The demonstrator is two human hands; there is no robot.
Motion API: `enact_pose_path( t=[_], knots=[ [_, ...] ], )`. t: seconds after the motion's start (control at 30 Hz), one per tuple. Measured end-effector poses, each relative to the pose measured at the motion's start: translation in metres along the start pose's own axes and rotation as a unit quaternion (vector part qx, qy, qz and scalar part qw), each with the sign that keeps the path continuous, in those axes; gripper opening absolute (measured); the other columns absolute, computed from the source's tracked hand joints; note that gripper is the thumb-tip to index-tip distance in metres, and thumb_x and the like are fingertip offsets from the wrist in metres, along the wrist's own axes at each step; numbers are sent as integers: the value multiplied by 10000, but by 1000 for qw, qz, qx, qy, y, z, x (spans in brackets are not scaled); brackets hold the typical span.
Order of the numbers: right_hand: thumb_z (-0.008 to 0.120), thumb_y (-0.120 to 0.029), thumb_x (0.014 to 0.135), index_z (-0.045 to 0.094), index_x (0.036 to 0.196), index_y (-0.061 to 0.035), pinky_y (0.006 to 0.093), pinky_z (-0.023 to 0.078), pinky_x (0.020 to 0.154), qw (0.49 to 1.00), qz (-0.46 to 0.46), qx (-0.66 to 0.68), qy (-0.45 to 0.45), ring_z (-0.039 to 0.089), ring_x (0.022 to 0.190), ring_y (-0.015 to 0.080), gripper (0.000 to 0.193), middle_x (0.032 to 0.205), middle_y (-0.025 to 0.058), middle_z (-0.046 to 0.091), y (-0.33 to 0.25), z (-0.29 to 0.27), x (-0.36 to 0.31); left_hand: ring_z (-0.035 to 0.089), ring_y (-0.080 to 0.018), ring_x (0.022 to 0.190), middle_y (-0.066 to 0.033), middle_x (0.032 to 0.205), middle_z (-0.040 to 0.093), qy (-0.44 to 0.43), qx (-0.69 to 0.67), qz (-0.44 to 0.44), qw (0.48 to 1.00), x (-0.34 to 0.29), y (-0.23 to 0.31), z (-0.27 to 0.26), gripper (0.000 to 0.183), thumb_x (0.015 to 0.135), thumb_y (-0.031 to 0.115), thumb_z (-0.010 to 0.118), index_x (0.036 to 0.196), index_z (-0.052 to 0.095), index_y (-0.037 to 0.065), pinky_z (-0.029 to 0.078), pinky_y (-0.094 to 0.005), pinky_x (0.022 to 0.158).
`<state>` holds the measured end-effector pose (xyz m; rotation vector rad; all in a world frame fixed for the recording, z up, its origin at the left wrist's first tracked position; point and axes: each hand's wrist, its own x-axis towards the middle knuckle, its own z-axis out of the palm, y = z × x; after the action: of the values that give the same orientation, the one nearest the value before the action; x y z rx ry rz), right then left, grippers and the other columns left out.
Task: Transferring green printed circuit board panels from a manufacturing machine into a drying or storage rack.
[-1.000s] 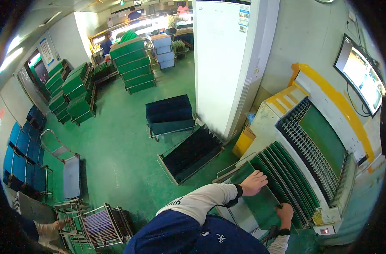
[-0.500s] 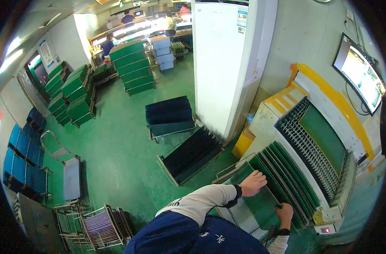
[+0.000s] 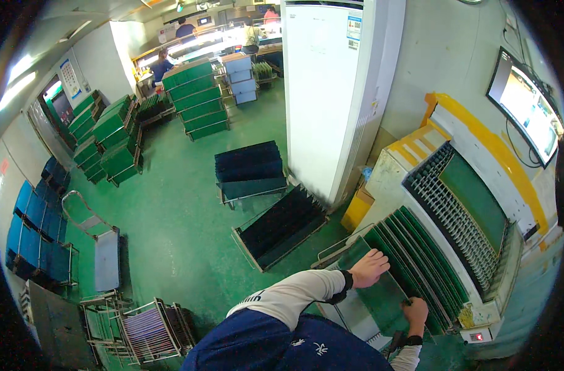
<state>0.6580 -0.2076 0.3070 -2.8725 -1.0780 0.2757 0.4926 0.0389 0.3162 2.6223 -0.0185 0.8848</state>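
Note:
A flat green panel (image 3: 381, 303), much like a circuit board, leans in a rack in front of me at the lower right. My left hand (image 3: 370, 268) is closed over its far edge, fingers curled. At the panel's right edge, my right hand (image 3: 416, 313) pinches the corner, thumb and fingers together. Several similar green panels (image 3: 412, 266) stand upright in a row just beyond, between my hands and a machine. A pale sheet or tray surface (image 3: 356, 314) shows to the left, beneath the held panel.
A machine with a roller bed (image 3: 458, 222) rises on the right, below a wall screen (image 3: 524, 110). Racks of dark panels (image 3: 279, 229) stand on the floor near a tall white cabinet (image 3: 322, 105). Left are a flat trolley (image 3: 107, 260) and a wire rack (image 3: 151, 334). People work far back.
Both hands keep their grip on the green panel in nearly the same place. The room behind has shifted very slightly to the right in view.

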Motion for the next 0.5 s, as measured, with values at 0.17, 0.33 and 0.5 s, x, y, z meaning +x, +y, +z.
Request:
enact_pose_path(
  t=[0.17,0.33,0.5],
  knots=[
    [752,-355,698,742,892,-86,456,530,748,1000,-12,-2,2,667,836,353,332,880,177,693,-9,-11,-4,468,-272,915,-88,909,487,4,1,1,1000,0,0,-1,334,602,95,691,897,535,76,364,-395,862],
    [749,-340,701,742,898,-91,453,530,747,1000,1,-1,-8,667,836,354,318,875,176,693,-9,-11,-3,470,-284,918,-91,932,488,-3,11,-2,1000,0,-1,4,347,591,115,687,898,529,79,373,-414,874],
    [751,-339,702,741,897,-90,452,531,743,1000,8,0,-7,668,837,352,316,874,177,693,-9,-11,-3,463,-274,916,-88,908,483,-2,8,-1,1000,2,-1,4,334,599,91,679,899,533,78,367,-400,855]
  ],
)
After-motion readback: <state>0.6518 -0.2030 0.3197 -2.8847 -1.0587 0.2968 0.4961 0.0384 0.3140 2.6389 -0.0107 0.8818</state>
